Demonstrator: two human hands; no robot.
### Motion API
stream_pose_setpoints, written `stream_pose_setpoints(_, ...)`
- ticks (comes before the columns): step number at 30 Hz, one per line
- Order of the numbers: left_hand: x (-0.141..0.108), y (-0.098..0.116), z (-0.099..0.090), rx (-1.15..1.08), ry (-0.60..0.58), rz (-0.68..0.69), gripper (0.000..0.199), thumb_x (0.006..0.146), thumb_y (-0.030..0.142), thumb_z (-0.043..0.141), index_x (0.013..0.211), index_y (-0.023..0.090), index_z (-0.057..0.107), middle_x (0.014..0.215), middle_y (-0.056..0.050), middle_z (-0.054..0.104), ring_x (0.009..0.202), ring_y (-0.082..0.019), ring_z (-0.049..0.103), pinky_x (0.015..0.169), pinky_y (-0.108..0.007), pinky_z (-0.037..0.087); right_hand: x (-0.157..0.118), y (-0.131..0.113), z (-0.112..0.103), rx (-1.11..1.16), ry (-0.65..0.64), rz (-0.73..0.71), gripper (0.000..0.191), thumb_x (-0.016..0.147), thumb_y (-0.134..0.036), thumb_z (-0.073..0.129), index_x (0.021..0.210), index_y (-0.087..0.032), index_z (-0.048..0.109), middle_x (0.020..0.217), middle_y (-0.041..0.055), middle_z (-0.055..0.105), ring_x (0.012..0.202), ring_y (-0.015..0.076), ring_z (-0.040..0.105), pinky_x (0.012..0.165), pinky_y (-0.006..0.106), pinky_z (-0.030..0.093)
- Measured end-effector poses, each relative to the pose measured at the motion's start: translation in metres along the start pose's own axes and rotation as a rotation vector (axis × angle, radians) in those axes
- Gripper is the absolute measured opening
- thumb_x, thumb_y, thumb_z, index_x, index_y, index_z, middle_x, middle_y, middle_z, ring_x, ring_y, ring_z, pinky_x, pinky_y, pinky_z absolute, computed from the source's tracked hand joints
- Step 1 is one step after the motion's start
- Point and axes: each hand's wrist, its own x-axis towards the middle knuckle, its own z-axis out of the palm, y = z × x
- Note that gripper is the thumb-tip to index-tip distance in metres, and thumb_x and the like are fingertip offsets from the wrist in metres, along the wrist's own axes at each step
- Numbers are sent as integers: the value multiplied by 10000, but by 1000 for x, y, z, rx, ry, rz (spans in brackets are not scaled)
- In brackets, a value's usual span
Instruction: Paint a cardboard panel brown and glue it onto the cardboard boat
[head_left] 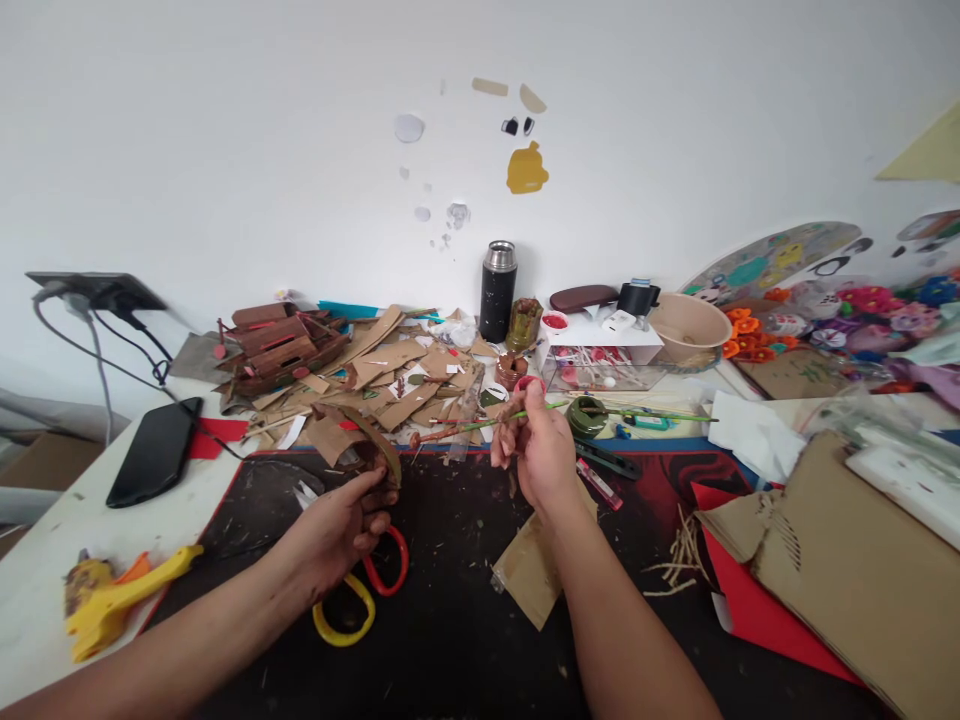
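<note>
My left hand (341, 530) grips a curved brown cardboard piece (337, 437) by its painted, olive-edged rim, over the front mat. In my right hand (546, 455) is a thin green-handled paintbrush (469, 427), pinched between the fingers, with its brown-stained tip pointing left toward the cardboard. Tip and cardboard are a small gap apart. Behind the right hand stand a jar of brown paint (511, 370) and a jar of dark green paint (587, 417). Scissors (345, 610) with red and yellow handles lie under my left hand, partly hidden by it.
Cardboard scraps (390, 365) pile up along the back, beside a brown cardboard boat-like model (281, 350). A black thermos (499, 290) stands against the wall. A yellow glue gun (124, 595) and a phone (155, 452) lie left; a large cardboard sheet (840, 580) lies right.
</note>
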Motion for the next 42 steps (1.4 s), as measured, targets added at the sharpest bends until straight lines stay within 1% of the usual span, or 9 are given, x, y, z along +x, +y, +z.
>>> stream_pose_setpoints(6,2,-1,-5,46,-90,-74,116,994,175,568,958,120,663,715,-79,689,402,-79,460,301,-131,225,0,0,0,2,-5,-4,590,856,-744,699,655,-192,640,412,-48,503,330,121,513,342,222,421)
stream_pose_setpoints(11,-14,-6,-32,321,-386,-172,365,819,365,815,1040,80,759,821,-146,741,528,-127,562,374,-172,333,0,1,-1,-14,4,14,590,842,-753,705,666,-194,636,412,-54,504,317,115,500,332,217,404)
stream_pose_setpoints(13,-19,5,-46,439,-325,-19,438,728,446,886,1013,134,769,736,-78,712,497,-115,510,382,-182,312,0,0,-1,-20,5,14,598,842,-759,700,661,-193,632,410,-51,502,329,121,519,333,213,397)
stream_pose_setpoints(17,-14,56,-68,518,40,606,521,593,532,910,957,197,747,684,-6,672,566,-144,532,469,-222,387,-1,1,0,-13,-7,16,588,844,-746,708,655,-196,615,423,-53,504,330,118,522,337,211,386)
stream_pose_setpoints(20,-1,92,-79,895,153,854,585,637,656,842,1003,206,765,946,-75,791,863,-258,678,718,-300,515,-2,3,1,-33,-22,38,605,841,-751,705,633,-194,595,419,-56,488,321,109,509,330,200,355)
stream_pose_setpoints(24,28,108,-85,1170,11,905,637,712,728,742,1074,205,778,1184,-135,794,1008,-337,699,878,-381,518,0,7,1,-56,-13,40,627,828,-765,708,608,-192,581,411,-54,479,320,105,508,328,194,343)
stream_pose_setpoints(31,68,119,-85,1341,-142,1091,437,829,585,698,1032,213,801,1107,-122,791,1028,-326,642,925,-383,463,1,9,-1,-68,-1,33,616,832,-761,706,641,-185,600,406,-59,477,315,110,511,325,194,340)
stream_pose_setpoints(37,79,129,-82,1336,-171,1099,369,704,561,793,872,233,800,1015,-120,777,1025,-335,636,964,-393,446,2,11,-2,-74,11,30,591,861,-723,708,643,-184,606,403,-56,484,325,121,542,332,193,343)
stream_pose_setpoints(42,65,136,-71,1349,-218,1037,379,719,607,763,806,239,796,882,-96,766,896,-309,640,830,-354,488,3,11,-2,-56,12,29,601,844,-740,717,647,-180,620,400,-54,486,318,120,532,324,195,327)
